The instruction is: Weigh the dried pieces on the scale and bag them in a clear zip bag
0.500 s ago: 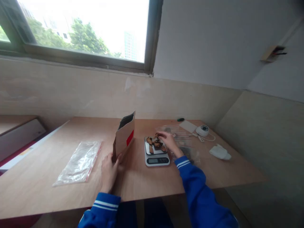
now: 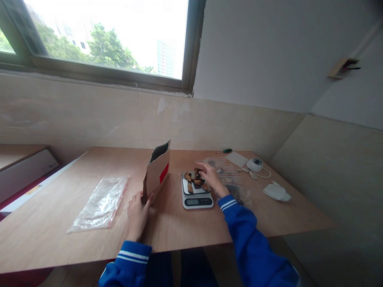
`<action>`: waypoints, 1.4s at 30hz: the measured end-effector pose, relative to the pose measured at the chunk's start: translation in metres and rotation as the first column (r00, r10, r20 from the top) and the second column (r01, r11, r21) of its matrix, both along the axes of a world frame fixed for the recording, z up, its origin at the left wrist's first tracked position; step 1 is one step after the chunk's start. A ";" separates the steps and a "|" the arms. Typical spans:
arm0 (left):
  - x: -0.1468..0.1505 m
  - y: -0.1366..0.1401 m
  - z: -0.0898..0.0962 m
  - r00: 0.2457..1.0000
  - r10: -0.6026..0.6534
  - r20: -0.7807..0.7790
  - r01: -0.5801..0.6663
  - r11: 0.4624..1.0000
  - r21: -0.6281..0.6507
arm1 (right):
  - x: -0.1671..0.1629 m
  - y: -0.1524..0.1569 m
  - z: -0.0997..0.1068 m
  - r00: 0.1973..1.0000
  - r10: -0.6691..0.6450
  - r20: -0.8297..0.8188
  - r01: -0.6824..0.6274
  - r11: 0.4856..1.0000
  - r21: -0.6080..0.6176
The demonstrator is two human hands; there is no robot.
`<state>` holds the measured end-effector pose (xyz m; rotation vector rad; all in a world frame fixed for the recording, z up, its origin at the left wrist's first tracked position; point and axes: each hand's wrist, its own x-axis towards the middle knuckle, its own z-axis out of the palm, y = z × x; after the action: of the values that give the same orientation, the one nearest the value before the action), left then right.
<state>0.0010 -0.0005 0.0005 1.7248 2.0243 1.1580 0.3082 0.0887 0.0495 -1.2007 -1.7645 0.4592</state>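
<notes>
My left hand [image 2: 138, 213] is closed on the lower near edge of a brown paper bag [image 2: 154, 179]. The bag stands upright with its top open and has a red patch on its side. To its right is a white digital kitchen scale [image 2: 198, 202] with a display in front. Several dried brown pieces with dark edges [image 2: 190, 187] lie on its plate. Over the plate's right side, my right hand [image 2: 211, 177] has its fingertips closed around one dried brown piece [image 2: 196, 173], just above the others. Its fingers partly hide that piece.
A clear zip bag [image 2: 100, 205] lies flat on the left of the wooden table [image 2: 167, 235]. Right of the scale are several clear bags [image 2: 235, 179], a white card [image 2: 237, 159], a green-handled tool [image 2: 227, 150], a white round camera-like device with cable [image 2: 255, 164] and a crumpled white tissue [image 2: 277, 191].
My right hand has shifted slightly left over the scale, and the dried piece at its fingertips has turned more upright. My left hand and the paper bag have stayed in place.
</notes>
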 end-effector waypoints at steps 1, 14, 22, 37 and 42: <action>0.000 0.000 0.000 1.000 -0.003 0.000 0.003 1.000 -0.004 | -0.001 -0.001 0.002 1.000 0.006 0.023 -0.006 1.000 0.023; 0.001 -0.001 0.003 1.000 0.002 0.011 -0.002 1.000 0.008 | -0.007 0.001 -0.003 0.988 0.023 0.152 -0.026 0.999 0.018; 0.001 -0.001 0.004 1.000 0.008 0.016 -0.008 1.000 -0.014 | -0.003 0.004 -0.010 0.993 0.002 0.119 -0.005 1.000 0.029; 0.000 0.000 0.000 1.000 0.018 -0.010 -0.018 1.000 -0.003 | -0.007 0.008 -0.008 0.976 -0.084 0.199 0.063 0.992 0.110; 0.001 -0.002 0.004 1.000 0.004 0.005 -0.004 1.000 -0.024 | -0.007 0.013 -0.009 0.979 -0.173 0.110 0.156 0.977 0.144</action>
<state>0.0022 -0.0021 0.0041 1.7060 2.0313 1.1335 0.3013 0.1016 0.0409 -1.2882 -1.7507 0.1692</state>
